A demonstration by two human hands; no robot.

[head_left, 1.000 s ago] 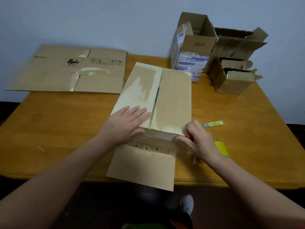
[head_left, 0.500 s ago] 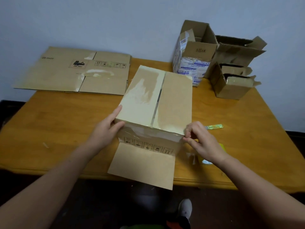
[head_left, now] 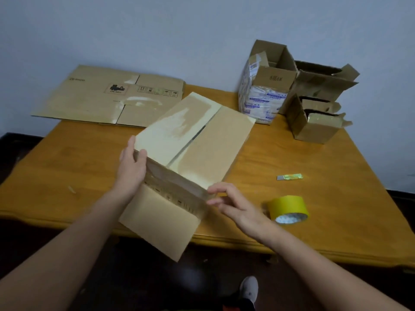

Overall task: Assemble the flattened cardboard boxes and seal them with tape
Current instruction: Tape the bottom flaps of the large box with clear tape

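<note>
A small cutter (head_left: 289,176) lies on the wooden table (head_left: 67,158) (shoe (head_left: 249,288) below).

A half-built brown cardboard box (head_left: 202,140) sits askew at the middle of the wooden table (head_left: 336,198), its two top flaps folded shut with a dark slit between them and glossy patches of old tape across the left one. One loose flap (head_left: 161,227) hangs out over the table's near edge. A roll of yellow tape (head_left: 287,206) lies near the table's front right. Flattened cardboard (head_left: 94,102), printed with handling symbols, lies over the table's far left corner. Open boxes (head_left: 314,129) crowd its far right corner.
</note>
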